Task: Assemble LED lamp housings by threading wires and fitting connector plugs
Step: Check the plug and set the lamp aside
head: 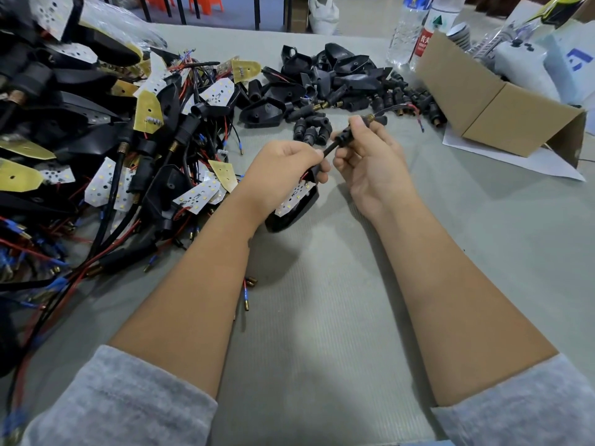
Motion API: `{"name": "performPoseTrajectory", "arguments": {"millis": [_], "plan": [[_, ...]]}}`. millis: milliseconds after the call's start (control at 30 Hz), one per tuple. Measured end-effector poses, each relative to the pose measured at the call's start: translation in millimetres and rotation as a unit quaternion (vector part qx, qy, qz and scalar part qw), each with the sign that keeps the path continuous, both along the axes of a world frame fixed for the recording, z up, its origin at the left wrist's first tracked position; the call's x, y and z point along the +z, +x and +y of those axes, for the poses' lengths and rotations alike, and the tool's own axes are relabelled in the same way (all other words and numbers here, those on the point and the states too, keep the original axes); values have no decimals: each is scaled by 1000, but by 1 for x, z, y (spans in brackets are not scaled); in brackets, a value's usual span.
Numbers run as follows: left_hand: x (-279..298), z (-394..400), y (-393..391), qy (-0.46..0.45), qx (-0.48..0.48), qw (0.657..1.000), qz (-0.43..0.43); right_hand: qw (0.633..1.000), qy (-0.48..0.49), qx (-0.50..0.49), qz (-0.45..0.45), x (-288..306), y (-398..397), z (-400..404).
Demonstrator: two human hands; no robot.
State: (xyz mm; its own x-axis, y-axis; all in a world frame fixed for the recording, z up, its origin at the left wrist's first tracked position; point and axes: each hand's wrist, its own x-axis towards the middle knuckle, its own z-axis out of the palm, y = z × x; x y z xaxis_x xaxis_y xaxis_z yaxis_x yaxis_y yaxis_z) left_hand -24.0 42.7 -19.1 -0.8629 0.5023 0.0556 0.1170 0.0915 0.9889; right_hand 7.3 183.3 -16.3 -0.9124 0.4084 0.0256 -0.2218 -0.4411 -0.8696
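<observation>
Black sleeved wire point(329, 149) runs between both sets of curled fingers: left hand point(283, 169) pinches it above the lamp housing point(294, 204), right hand point(367, 156) grips the connector plug point(346, 133). Threading looks done; plug seating remains. Long axis slants up-right, loose wire ends point(415, 112) beyond the right fingers.

hands: 2, left hand point(283, 169), right hand point(370, 159) | cardboard box point(492, 101): 1, counter's far right edge | water bottles point(406, 27): 2, far edge | loose connector plugs point(314, 128), bare housings point(338, 72), wired lamp assemblies point(106, 149): heaps too dense to count
</observation>
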Motion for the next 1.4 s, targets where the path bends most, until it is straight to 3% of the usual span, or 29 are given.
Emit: {"name": "performPoseTrajectory", "arguments": {"millis": [200,433,567,700,867,1400], "plan": [[-2,1,-2,-7,20,999,33,990,136,35,-20,-3,-1,-5],[3,1,2,7,2,1000,21,998,60,17,-12,0,0,-2],[4,0,-2,75,14,996,-48,1000,-6,-4,0,1,-1,0],[0,-4,-7,27,44,998,22,999,-33,-25,-1,-1,-1,3],[-3,-4,-8,30,57,997,44,994,-77,-74,-36,1,-4,7],[-6,-10,-11,-11,27,998,60,986,17,-159,-36,-3,-4,9]]}}
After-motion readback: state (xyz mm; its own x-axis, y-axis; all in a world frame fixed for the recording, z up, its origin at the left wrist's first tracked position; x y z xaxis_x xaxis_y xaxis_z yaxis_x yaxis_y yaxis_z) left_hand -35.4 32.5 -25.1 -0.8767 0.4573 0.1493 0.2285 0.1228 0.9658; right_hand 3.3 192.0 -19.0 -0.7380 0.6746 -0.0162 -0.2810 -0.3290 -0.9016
